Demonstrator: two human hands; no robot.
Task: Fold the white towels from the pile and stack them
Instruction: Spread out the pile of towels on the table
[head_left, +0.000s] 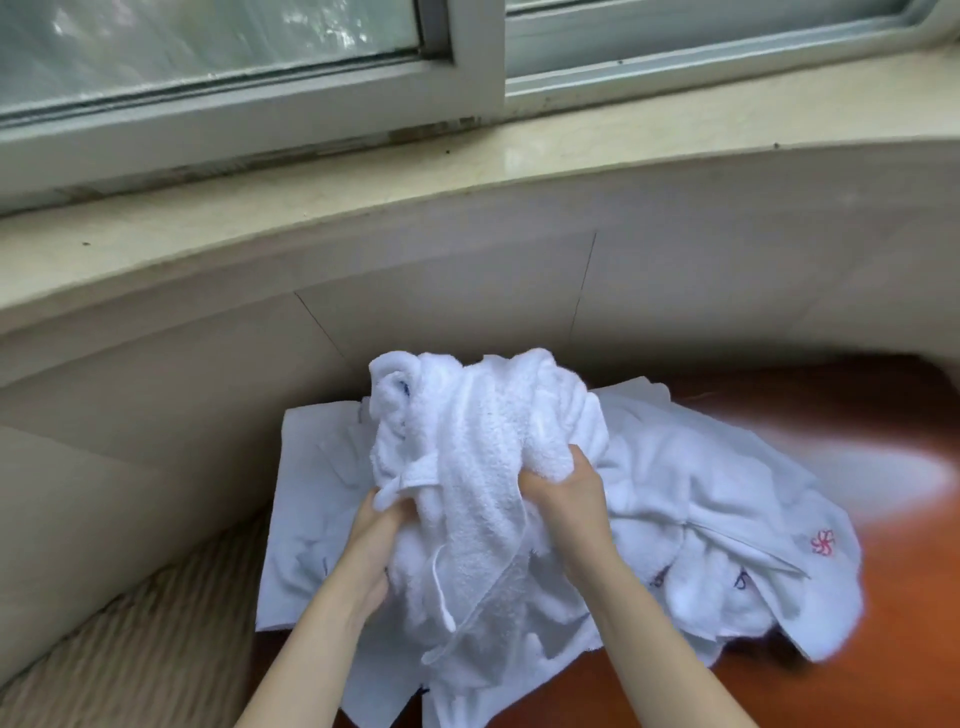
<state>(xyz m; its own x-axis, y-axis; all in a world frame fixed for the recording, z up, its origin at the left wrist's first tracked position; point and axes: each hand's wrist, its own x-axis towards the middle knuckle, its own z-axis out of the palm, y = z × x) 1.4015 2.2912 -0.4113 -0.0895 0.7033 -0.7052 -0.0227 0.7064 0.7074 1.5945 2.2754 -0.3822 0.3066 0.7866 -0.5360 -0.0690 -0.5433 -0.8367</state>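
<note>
White crumpled terry towel (483, 441) above the white towel pile (701, 493); my left grip (371, 551) and right grip (566, 499) both clutch it.

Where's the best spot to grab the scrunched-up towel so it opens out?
Probably its hemmed edge, dangling between the left hand and right hand: pinch it from the near side. The rest of the towel is a thick wad, no other edge clear.

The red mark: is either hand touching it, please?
No; the red mark lies on the pile, apart from the left hand and right hand.
</note>
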